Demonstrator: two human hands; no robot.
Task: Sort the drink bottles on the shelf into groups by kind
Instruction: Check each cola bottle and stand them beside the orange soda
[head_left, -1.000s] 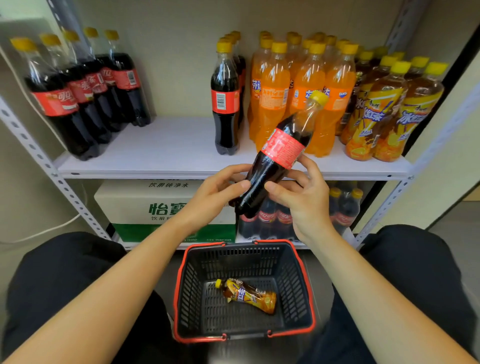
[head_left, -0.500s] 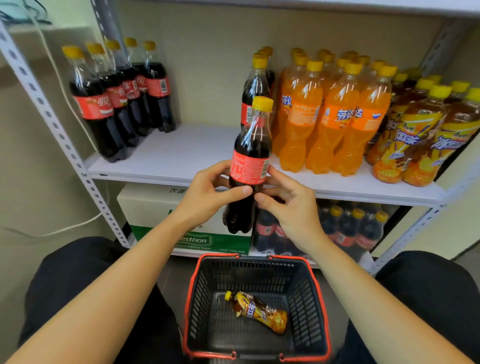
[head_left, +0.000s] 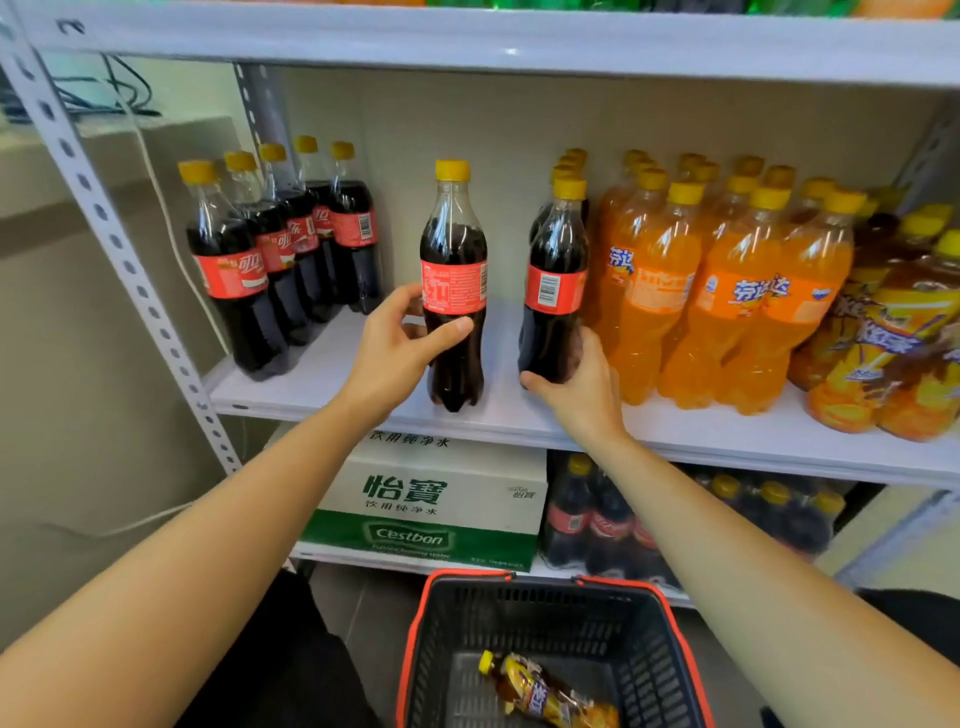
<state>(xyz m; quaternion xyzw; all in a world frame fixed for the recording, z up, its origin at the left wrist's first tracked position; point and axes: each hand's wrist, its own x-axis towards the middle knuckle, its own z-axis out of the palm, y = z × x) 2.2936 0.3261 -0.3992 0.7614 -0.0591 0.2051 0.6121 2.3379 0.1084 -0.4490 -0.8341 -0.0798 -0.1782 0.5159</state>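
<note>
**Cola bottles being gathered, two groups still to be merged**

Head view: A cola bottle (head_left: 453, 291) is being gripped round its waist by the left hand (head_left: 400, 343), thumb in front and fingers curled behind. It is being held upright with its base on the shelf (head_left: 506, 410), near the front edge, in the gap between two sets of cola. A second cola bottle (head_left: 553, 291) is being clasped low down by the right hand (head_left: 576, 384), the fingers wrapped round its base. This bottle is standing at the front of a short row of colas, just beside the orange soda bottles (head_left: 701, 291).

The larger cola cluster (head_left: 270, 249) is being kept at the left end of the shelf. The orange sodas are being kept together in the middle, and the iced tea bottles (head_left: 893, 338) at the right end.

Below the shelf, one tea bottle (head_left: 540, 691) is lying on its side in the basket (head_left: 519, 618).

The sorting is judged to be well advanced, as orange soda and tea are each being shown as one block. Cola is being left split. The two gripped bottles and those behind the second are probably still to be moved to the left cluster, and the tea in the basket is not yet being shelved.
</note>
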